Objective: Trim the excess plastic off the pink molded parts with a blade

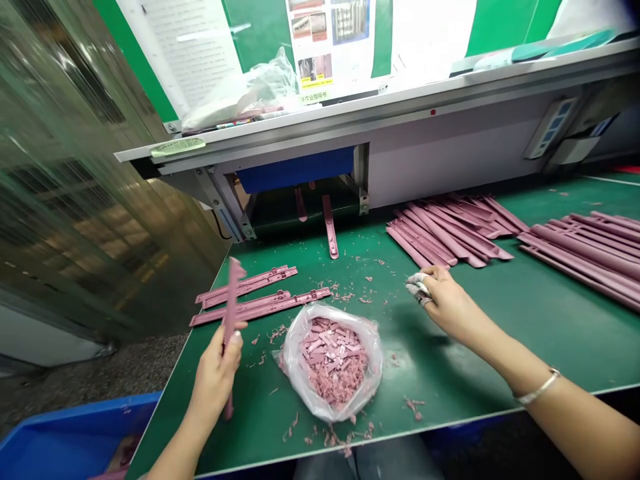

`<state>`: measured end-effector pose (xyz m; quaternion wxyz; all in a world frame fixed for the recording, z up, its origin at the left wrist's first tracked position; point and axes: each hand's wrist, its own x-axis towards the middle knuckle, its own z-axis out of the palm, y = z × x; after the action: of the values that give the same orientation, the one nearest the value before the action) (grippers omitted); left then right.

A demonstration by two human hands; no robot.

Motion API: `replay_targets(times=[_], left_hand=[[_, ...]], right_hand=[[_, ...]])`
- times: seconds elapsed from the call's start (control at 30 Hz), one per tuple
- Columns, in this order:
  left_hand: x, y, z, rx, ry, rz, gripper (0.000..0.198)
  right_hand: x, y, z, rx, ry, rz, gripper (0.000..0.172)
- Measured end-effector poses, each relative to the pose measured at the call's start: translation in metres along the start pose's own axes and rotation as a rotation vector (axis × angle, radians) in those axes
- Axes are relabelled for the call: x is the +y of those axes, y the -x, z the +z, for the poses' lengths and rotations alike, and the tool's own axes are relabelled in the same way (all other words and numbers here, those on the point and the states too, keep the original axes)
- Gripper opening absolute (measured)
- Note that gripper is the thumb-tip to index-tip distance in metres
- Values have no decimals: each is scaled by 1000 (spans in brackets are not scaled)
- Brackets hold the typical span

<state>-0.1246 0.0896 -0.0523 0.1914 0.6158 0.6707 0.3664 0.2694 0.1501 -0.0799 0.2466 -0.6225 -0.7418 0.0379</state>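
Observation:
My left hand (220,365) is wrapped round a long pink plastic strip (232,303), held upright at the left of the green table. Over the table's right half my right hand (440,293) is closed; whitish wrapping shows at its fingertips, and what else it may hold is too small to name. Between the hands stands an open clear plastic bag (373,373) filled with pink scraps and shavings (334,357). Several pink strips (260,307) lie beyond my left hand. A pile of pink pieces (445,230) lies behind my right hand.
More long pink pieces (590,253) lie at the far right. A single strip (330,227) points out from under the shelf (400,107). Shavings are scattered over the green table (500,300). A blue bin (55,440) stands at the lower left.

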Motion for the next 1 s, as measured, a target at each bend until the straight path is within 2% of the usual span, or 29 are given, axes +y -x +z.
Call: replay_targets(times=[0.07,0.13,0.17,0.27,0.33,0.47,0.7,0.87,1.0], left_hand=[[26,11,0,40,252,9,48],[55,22,2,72,736,16,48],[69,28,3,107,871,40,47],[104,47,10,258,981,152,48],[119,59,13,344,954,224,49],[133,80,15,410,909,320,57],[133,100,11,404,850,401,58],[139,106,8,359,943,367,59],[146,107,0,317,982,324,51]], right_hand=[[-35,15,-10,3,-162,-141,25],[-76,36,-22,-104,-225,-228,31],[-97,47,-29,-170,-202,-278,31],[-147,76,-44,-347,-57,-416,23],[-168,89,-50,-386,-3,-462,23],[-183,101,-58,-385,27,-464,25],[-191,109,-69,-391,58,-469,22],[-194,112,-72,-327,107,-448,19],[-191,117,-67,-242,100,-465,23]])
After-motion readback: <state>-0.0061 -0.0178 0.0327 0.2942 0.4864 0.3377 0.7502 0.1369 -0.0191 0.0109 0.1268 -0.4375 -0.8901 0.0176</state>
